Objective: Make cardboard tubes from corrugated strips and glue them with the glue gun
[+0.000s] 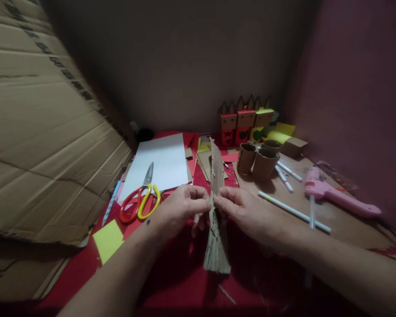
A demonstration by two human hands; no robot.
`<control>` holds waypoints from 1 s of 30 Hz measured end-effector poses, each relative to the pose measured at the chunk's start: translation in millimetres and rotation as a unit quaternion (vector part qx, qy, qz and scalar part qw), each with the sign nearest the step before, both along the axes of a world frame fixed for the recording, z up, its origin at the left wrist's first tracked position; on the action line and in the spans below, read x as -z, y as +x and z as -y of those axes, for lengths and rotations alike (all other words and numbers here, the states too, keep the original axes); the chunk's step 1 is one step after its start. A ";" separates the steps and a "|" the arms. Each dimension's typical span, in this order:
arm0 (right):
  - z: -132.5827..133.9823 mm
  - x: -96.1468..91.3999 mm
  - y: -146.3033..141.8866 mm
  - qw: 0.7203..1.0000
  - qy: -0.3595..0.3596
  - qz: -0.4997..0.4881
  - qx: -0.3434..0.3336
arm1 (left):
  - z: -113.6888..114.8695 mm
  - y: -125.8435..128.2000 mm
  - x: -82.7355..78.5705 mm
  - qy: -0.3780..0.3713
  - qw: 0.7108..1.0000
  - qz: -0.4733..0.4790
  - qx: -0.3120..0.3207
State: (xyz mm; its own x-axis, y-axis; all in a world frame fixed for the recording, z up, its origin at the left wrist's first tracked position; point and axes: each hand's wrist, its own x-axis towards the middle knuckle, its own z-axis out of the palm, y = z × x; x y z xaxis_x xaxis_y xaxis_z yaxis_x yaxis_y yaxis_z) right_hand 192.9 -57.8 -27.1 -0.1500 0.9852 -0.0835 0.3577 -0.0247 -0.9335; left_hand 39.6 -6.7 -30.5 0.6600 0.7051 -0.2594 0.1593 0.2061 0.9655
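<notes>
Between my two hands stands a long strip of torn cardboard [218, 251], its frayed, ridged end toward me and its narrow end pointing away. My left hand [185, 204] pinches its left edge between thumb and fingers. On the opposite edge, my right hand [239, 207] grips it in the same way, close to the left fingertips. Some of the lower fingers are hidden behind the strip. Left of my left hand lie scissors [140, 202] with one red and one yellow handle, partly over a white sheet of paper [161, 154].
Open cardboard tubes [265, 165] stand on a brown board [353, 233] at the right, near a pink glue gun [339, 196] and a white marker [293, 211]. Decorated tube figures [246, 127] line the back. A yellow paper square [108, 240] and large cardboard panel [53, 132] are left.
</notes>
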 end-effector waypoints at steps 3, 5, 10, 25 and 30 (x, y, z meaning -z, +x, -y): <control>2.7 -3.8 1.8 0.999 -0.026 -0.019 0.000 | -1.5 -1.3 -0.1 -0.001 1.000 -0.002 0.014; 3.9 -5.7 3.2 0.997 -0.041 -0.057 -0.017 | -2.7 -2.0 0.4 0.000 1.000 -0.002 0.021; 2.9 -6.7 2.4 0.991 -0.079 -0.107 -0.031 | -5.1 -3.6 3.4 0.010 0.999 0.006 0.043; -4.9 8.8 10.4 0.988 -0.082 -0.119 0.056 | -4.2 -1.5 0.2 0.025 0.999 -0.041 0.002; -13.3 15.1 19.9 0.966 -0.097 -0.233 0.058 | -6.1 -2.1 1.7 0.047 0.996 -0.071 -0.009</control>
